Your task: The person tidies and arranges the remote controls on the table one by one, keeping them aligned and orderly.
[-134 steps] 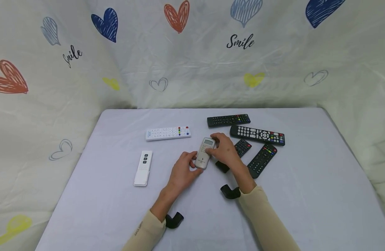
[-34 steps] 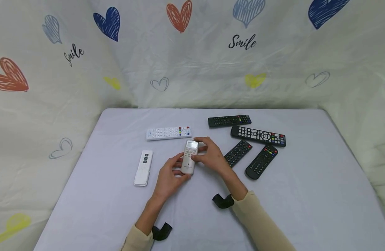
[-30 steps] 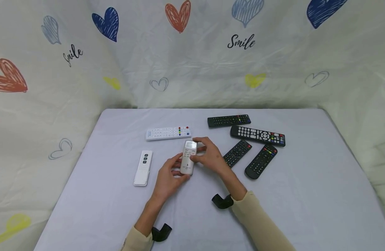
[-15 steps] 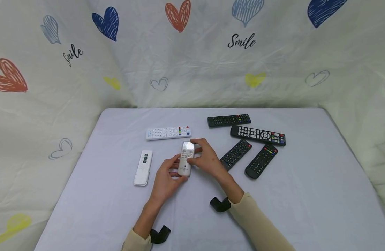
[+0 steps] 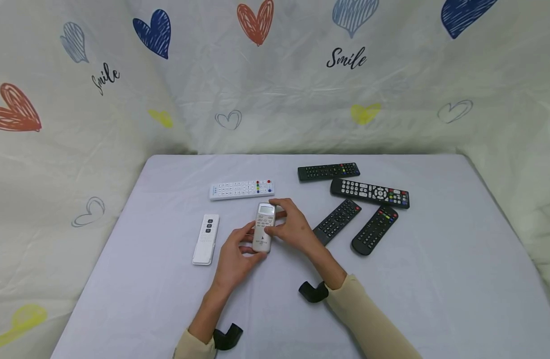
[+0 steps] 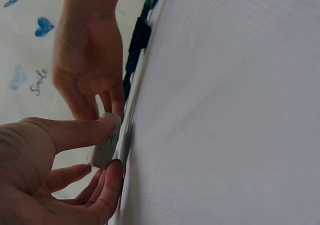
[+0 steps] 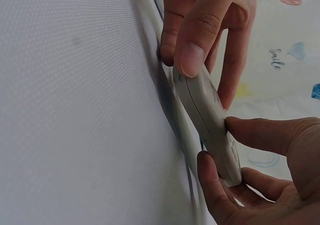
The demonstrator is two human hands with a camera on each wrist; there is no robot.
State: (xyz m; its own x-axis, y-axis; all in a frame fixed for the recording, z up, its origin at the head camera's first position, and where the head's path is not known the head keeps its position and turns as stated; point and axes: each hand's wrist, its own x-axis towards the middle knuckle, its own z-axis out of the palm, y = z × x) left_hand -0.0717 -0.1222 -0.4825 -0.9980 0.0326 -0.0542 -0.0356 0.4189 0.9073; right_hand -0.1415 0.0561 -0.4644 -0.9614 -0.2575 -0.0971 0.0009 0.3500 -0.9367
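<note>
A small pale-grey air-conditioner remote [image 5: 263, 234] with a screen at its top end is held between both hands in the head view. My left hand [image 5: 234, 258] grips its lower end, thumb at the bottom and fingers along the left side. From the right, my right hand [image 5: 294, 227] pinches the upper part, with the thumb on the button face and a finger at the top edge. In the left wrist view the remote's end [image 6: 106, 147] shows between thumb and fingers. Its side edge [image 7: 207, 122] appears in the right wrist view, apparently close to the cloth.
A white remote [image 5: 241, 190] lies behind the hands, and another white remote [image 5: 206, 239] is left of them. Several black remotes, including the rear one [image 5: 329, 172] and a larger one [image 5: 370, 193], lie to the right on the white-covered table [image 5: 459, 279].
Over the last few seconds both hands have shifted left with the grey remote, which now stands straighter in the head view. In the last half second it moved only slightly left.
</note>
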